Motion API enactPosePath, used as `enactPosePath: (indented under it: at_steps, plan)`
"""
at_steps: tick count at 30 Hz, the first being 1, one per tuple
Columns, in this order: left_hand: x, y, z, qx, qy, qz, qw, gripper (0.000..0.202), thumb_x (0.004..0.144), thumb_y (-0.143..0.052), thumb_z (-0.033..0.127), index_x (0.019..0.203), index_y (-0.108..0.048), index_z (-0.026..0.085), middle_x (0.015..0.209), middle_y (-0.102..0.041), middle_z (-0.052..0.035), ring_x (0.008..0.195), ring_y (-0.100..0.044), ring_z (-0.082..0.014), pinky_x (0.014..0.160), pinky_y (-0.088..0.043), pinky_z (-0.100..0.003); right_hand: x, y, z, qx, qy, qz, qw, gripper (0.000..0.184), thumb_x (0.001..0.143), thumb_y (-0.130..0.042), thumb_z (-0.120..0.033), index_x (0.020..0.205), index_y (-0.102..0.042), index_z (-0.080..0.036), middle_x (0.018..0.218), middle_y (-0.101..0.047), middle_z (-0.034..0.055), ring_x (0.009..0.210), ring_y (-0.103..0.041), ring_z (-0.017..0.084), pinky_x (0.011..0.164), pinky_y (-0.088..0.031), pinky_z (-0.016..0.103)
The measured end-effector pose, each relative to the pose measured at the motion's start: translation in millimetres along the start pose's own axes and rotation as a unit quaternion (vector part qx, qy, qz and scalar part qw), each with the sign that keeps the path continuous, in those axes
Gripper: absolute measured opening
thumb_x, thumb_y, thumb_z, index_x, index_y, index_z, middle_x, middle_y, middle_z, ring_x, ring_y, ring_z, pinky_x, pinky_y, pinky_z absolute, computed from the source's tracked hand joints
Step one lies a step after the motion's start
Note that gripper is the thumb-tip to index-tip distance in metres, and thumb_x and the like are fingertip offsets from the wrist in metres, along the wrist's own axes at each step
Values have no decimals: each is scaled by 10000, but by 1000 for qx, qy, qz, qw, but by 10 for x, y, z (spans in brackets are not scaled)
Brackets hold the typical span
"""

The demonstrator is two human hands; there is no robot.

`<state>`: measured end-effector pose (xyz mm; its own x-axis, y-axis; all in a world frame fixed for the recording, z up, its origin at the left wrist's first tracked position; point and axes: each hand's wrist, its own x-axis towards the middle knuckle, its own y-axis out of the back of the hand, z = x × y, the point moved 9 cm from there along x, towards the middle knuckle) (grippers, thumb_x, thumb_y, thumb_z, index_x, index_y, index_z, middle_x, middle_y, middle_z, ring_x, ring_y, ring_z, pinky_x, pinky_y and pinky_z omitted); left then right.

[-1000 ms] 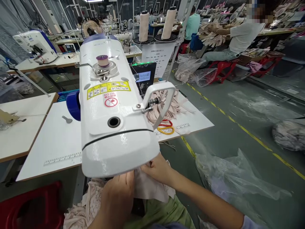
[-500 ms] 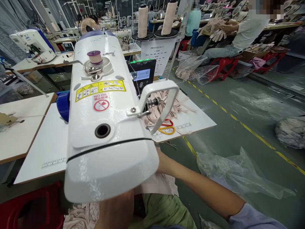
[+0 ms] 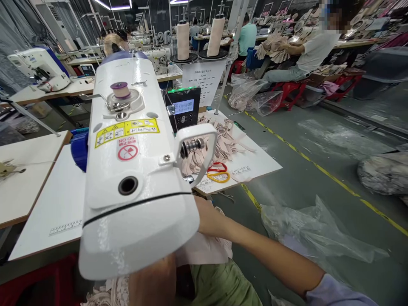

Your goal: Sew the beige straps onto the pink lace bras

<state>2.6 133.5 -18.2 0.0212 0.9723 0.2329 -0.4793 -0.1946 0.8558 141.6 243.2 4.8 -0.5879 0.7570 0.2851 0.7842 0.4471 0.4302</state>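
A white sewing machine head (image 3: 137, 170) fills the middle of the view and blocks sight of the needle area. My right hand (image 3: 208, 216) reaches behind its right side, with the fingers hidden. Only the back of my left hand (image 3: 153, 282) shows below the machine's front end; its fingers are also out of sight. Pale pink fabric (image 3: 204, 250) hangs between the hands, over my green-clad lap. Beside my left hand lies a bunch of beige lace pieces (image 3: 116, 289).
Scissors with red and yellow handles (image 3: 218, 175) lie on the white table (image 3: 258, 163) by a heap of beige strips (image 3: 226, 140). Behind stand a control panel (image 3: 183, 108) and two thread cones (image 3: 215, 38). Plastic bags (image 3: 315, 229) lie on the floor. A seated co-worker (image 3: 318, 51) handles fabric.
The view has tilted up slightly and shifted, so the machine sits lower and further left. More of my right wrist shows beside the machine; both hands stay at the fabric.
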Motion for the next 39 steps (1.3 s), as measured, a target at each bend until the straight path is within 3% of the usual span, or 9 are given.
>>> enactPosePath:
  at_steps: [7, 16, 20, 24, 27, 30, 33, 36, 39]
  plan:
    - [25, -42, 71, 83, -40, -21, 996, 390, 903, -527, 279, 1278, -629, 257, 616, -629, -45, 561, -617, -203, 472, -414, -287, -32, 30, -19, 21, -9, -9, 1000, 370, 832, -573, -141, 1179, -683, -206, 1339, -608, 98, 1227, -576, 234, 1056, -450, 410]
    - [-15, 116, 105, 105, -65, 7, 992, 294, 941, -474, 295, 1191, -625, 265, 867, -769, -58, 692, -710, -229, 590, -480, -303, -110, 9, -56, 37, -14, -2, 999, 373, 866, -589, -202, 1232, -645, -242, 1359, -577, 77, 1255, -537, 243, 1068, -431, 412]
    - [-78, 210, -59, -8, 78, 18, 997, 294, 938, -479, 488, 1044, -581, 233, 871, -718, -55, 711, -683, -210, 548, -474, -266, -237, 46, 102, 30, -31, 33, 999, 392, 910, -606, -367, 1278, -592, -232, 1340, -550, 107, 1028, -592, 213, 826, -514, 324]
    - [-31, 36, -146, -174, 170, -97, 965, 405, 916, -454, 597, 971, -584, 217, 885, -678, -47, 729, -633, -195, 586, -464, -257, -436, -31, 200, -20, -62, 22, 998, 222, 950, -558, -380, 1039, -650, -199, 948, -663, 49, 751, -564, 158, 655, -421, 265]
    - [-10, -117, -21, -279, 149, -203, 927, 421, 910, -493, 581, 986, -646, 197, 971, -704, -59, 932, -632, -229, 809, -468, -291, -678, -207, 70, -10, -66, -18, 998, 252, 981, -503, -371, 856, -634, -196, 724, -610, -2, 669, -546, 136, 623, -373, 250]
    - [-160, -203, 93, -381, 144, -280, 869, 394, 934, -493, 531, 909, -683, 187, 876, -687, -32, 847, -611, -195, 776, -454, -267, -908, -438, -200, 49, -34, -64, 996, 284, 987, -490, -395, 833, -620, -194, 694, -574, -15, 640, -525, 120, 609, -366, 237]
    - [-342, -26, -52, -390, 182, -224, 874, 404, 940, -496, 513, 806, -677, 178, 750, -624, -9, 715, -542, -154, 658, -413, -237, -956, -664, -354, 105, -31, -77, 991, 341, 991, -461, -466, 886, -640, -196, 724, -591, -3, 660, -534, 130, 639, -398, 245]
    - [-531, 243, -259, -357, 216, -171, 892, 389, 935, -512, 501, 805, -678, 174, 746, -619, -11, 705, -522, -151, 640, -396, -237, -809, -1025, -382, 156, -37, -110, 981, 565, 822, -650, -639, 1190, -622, -212, 1085, -653, 84, 985, -596, 236, 876, -460, 344]
    - [-655, 388, -440, -344, 242, -167, 892, 399, 932, -509, 504, 774, -665, 172, 723, -606, -7, 674, -505, -146, 618, -390, -242, -610, -1392, -239, 328, -104, -89, 935, 794, 729, -708, -696, 1337, -539, -215, 1266, -596, 129, 1155, -563, 291, 1005, -443, 425]
